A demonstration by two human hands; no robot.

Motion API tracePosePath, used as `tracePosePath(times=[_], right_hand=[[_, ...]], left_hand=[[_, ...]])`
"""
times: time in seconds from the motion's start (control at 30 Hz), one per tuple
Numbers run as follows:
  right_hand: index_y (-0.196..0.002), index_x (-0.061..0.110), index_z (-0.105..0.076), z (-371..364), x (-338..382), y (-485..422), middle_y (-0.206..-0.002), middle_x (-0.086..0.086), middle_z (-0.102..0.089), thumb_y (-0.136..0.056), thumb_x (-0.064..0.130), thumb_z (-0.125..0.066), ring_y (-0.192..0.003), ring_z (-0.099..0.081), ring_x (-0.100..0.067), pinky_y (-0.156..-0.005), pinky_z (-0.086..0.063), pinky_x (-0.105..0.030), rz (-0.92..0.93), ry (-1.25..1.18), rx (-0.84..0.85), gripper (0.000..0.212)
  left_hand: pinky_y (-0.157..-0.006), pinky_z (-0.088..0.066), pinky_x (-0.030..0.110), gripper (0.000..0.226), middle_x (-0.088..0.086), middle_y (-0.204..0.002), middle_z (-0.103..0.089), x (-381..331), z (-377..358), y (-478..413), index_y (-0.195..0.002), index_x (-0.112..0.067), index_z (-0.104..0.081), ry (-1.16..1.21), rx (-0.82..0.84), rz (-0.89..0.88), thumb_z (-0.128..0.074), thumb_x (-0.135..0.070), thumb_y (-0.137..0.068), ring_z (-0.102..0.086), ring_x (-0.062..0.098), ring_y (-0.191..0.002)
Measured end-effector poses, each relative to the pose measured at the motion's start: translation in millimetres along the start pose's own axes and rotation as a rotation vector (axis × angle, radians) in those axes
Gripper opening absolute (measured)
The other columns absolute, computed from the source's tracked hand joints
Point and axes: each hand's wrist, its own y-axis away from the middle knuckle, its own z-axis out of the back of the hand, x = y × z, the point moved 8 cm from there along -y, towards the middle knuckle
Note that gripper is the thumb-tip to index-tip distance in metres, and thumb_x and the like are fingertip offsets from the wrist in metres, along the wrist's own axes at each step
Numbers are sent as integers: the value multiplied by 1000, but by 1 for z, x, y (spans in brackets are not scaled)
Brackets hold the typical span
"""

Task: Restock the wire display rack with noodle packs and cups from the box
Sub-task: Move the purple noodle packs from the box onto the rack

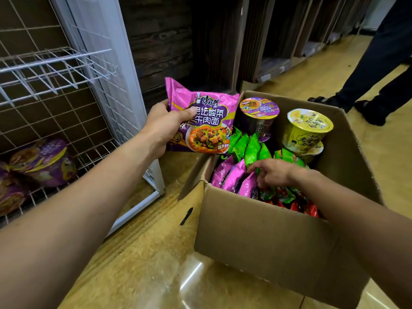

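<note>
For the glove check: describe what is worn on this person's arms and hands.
Nothing is worn that the picture shows. The left forearm and right forearm are bare, with no sleeve in view up to the frame's edge. The left hand and right hand have no gloves, and no ring, watch or wristband shows on either.

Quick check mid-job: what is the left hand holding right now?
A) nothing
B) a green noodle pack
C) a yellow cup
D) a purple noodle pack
D: the left hand grips a purple noodle pack raised beside the box, while the yellow cup sits inside the box.
</note>
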Motion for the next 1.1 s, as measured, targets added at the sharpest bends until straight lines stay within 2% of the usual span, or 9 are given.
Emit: tracePosePath(times=[0.13, 0.33, 0.47, 0.6, 0.7, 0.83, 0.93, 1.03, 1.1], right_hand=[[-89, 29, -66, 8, 5, 2, -96, 3, -75, -85, 12, -66, -96, -67, -19, -81, -52, -28, 10, 158, -112, 18], [-96, 20, -73, 33, 27, 5, -98, 3, -66, -88, 18, -75, -102, -60, -18, -89, -48, -33, 196, 70, -165, 9], [-97, 8, -65, 41, 28, 13, -97, -11, -70, -95, 3, -64, -90, -62, -19, -77, -48, -22, 234, -341, -147, 5], [-91, 12, -59, 53, 37, 21, -82, -2, -65, -97, -2, -58, -79, -60, -11, -73, -47, -20, 266, -623, -120, 15], [-89, 12, -59, 73, 59, 28, -75, 4, -68, -96, -5, -56, -68, -63, -1, -65, -49, -12, 347, -714, -194, 19], [-96, 9, -60, 101, 88, 38, -77, -1, -71, -97, -2, -56, -66, -66, -9, -67, -56, -22, 478, -927, -289, 12], [-90, 10, -58, 118, 101, 43, -65, 1, -70, -98, -1, -55, -58, -67, -7, -60, -58, -22, 528, -1121, -380, 14], [-92, 7, -60, 124, 109, 40, -70, -4, -71, -98, 0, -57, -62, -69, -12, -64, -60, -27, 536, -1251, -432, 10], [-92, 6, -61, 122, 108, 34, -71, -6, -71, -98, 1, -58, -63, -69, -14, -66, -61, -29, 501, -1300, -457, 8]], left_hand=[[-92, -59, 45, 43, -1, -98, -79, -1, 0, 1, -120, -21, -61, -15, 1, -9, -82, -29, -83, -77, 17, -88], [-91, -59, 46, 49, 0, -100, -79, 0, -1, -1, -126, -19, -60, -14, 7, -22, -82, -29, -83, -77, 18, -88], [-89, -60, 44, 53, -1, -101, -78, 0, -2, -2, -130, -20, -58, 16, -7, -30, -82, -29, -84, -77, 17, -88], [-84, -61, 38, 51, -3, -101, -77, -2, 2, -2, -130, -19, -59, 48, -51, -55, -81, -27, -84, -76, 13, -84], [-86, -61, 41, 47, -1, -102, -77, -3, 8, -4, -125, -20, -59, 100, -88, -59, -82, -25, -84, -76, 16, -87], [-87, -61, 45, 50, 2, -104, -78, 1, 15, -8, -125, -20, -59, 162, -91, -50, -83, -24, -82, -76, 20, -89], [-87, -61, 43, 46, 1, -99, -78, 4, 12, -8, -121, -17, -62, 185, -69, -65, -84, -21, -81, -76, 19, -88], [-89, -60, 45, 34, 1, -100, -78, 8, 6, -9, -114, -19, -67, 236, -59, -57, -82, -20, -83, -75, 21, -92], [-82, -62, 42, 23, 2, -97, -78, 9, 1, -7, -110, -18, -69, 295, -34, -15, -76, -20, -89, -75, 23, -88]])
